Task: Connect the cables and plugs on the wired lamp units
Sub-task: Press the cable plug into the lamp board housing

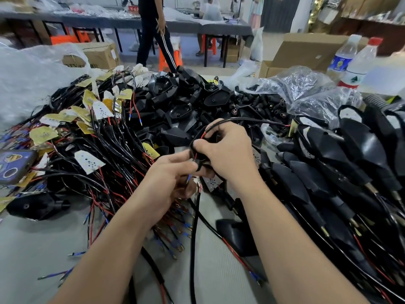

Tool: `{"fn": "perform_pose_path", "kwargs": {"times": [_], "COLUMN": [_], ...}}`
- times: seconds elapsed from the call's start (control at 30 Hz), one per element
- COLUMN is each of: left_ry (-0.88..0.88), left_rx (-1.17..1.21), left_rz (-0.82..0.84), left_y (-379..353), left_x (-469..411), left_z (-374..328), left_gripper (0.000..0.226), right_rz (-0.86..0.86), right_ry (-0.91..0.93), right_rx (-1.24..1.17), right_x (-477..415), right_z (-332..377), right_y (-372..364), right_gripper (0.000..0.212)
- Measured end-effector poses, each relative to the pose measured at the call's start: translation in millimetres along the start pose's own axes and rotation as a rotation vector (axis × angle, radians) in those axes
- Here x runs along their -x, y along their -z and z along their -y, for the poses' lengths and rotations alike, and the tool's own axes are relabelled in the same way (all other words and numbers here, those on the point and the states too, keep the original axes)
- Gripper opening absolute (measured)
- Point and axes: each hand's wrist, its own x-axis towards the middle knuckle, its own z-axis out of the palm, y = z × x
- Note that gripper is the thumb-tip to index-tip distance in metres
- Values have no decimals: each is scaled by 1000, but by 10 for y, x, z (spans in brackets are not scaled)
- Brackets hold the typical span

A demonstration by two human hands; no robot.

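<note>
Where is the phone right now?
In the head view the phone lies at the far left edge of the table, beside the tangle of wired boards, well left of the left hand.

Both bare forearms extend forward and converge. Left grip (173, 178) and right grip (225, 150) meet, fingers curled, each pinching the black cable (241, 118) held between them.

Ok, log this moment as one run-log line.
left hand: pinches black cable | right hand: grips looped cable | join: not visible | piles: LED boards left, lamp housings right
</note>
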Motion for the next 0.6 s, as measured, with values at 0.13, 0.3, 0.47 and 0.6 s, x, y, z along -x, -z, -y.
{"fn": "perform_pose_path", "kwargs": {"times": [0.13,0.3,0.47,0.6], "left_ry": [-48,-24,-100,-175], "left_rx": [-13,290,195,17], "left_rz": [-67,-293,-479,-540], "left_y": [5,62,7,-61], "left_x": [-29,-90,-59,-14], "left_z": [38,23,37,69], "left_gripper": [36,26,25,35], "right_rz": [156,505,199,7], "right_ry": [-178,-389,-475,-697], "right_rx": [-66,-792,-809,-771], "right_x": [-244,-302,-325,-517], "right_z": [128,196,159,158], "right_y": [19,130,-2,-47], "right_gripper": [14,36,40,35]}}
